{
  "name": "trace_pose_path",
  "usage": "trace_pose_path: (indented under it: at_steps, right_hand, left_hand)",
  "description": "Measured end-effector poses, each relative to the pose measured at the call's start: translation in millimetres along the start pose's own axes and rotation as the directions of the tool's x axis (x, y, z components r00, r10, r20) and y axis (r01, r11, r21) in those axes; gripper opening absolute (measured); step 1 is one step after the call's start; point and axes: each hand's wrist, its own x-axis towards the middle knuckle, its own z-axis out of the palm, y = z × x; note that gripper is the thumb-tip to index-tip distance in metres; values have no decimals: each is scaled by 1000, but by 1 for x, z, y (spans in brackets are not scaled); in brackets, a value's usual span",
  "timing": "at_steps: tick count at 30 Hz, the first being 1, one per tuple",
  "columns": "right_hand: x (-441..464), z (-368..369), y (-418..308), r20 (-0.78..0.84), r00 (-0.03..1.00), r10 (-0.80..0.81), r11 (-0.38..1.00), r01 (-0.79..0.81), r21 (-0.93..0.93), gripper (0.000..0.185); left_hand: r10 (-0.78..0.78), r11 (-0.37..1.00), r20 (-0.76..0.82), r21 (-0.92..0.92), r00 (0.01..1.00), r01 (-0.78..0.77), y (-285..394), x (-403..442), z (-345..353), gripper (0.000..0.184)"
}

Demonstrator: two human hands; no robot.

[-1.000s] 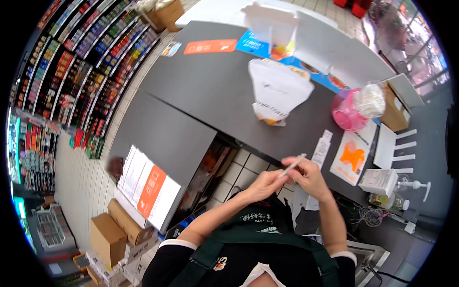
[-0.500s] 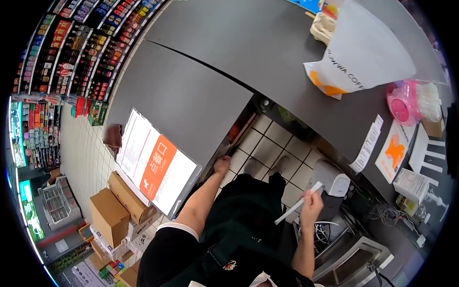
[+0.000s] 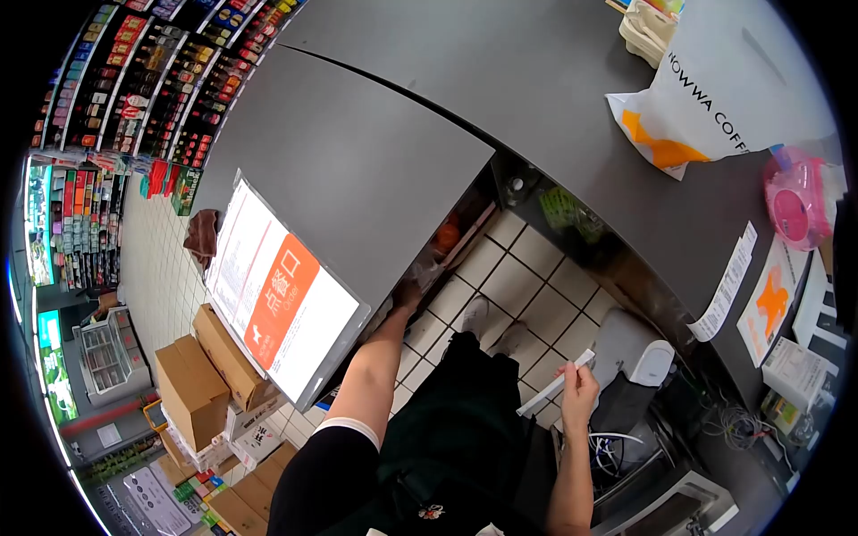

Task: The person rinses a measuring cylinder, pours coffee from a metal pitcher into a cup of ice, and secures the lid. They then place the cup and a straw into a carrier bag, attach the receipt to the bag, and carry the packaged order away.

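My right hand (image 3: pixel 581 389) is closed in a pinch on a narrow white strip (image 3: pixel 542 395), which slants down to the left. Whether it is paper or plastic I cannot make out. My left hand (image 3: pixel 409 295) reaches into a shelf space (image 3: pixel 461 239) under the left counter. Its fingers are hidden in the shade there. Deeper in that space sits a small orange-red item (image 3: pixel 446 235). Beside my left arm, a white and orange order sign (image 3: pixel 284 290) lies tilted at the counter's edge.
A white coffee bag (image 3: pixel 715 107) stands on the grey counter (image 3: pixel 536 98) near a cardboard cup tray (image 3: pixel 645 34). A printed slip (image 3: pixel 726 284) and a pink container (image 3: pixel 794 201) lie to the right. Cardboard boxes (image 3: pixel 189 389) are stacked beyond the sign. Cables (image 3: pixel 737 420) hang at lower right.
My left hand has gone deeper into the shelf space, so its fingers no longer show. My right hand still holds the white strip. The view has shifted slightly.
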Motion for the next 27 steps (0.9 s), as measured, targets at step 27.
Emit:
trace_pose_path:
  at_steps: [27]
  right_hand:
    - [14, 2, 78, 11, 996, 86, 995, -85, -50, 23]
  left_hand:
    - [-132, 975, -315, -210, 940, 66, -39, 19, 41, 51]
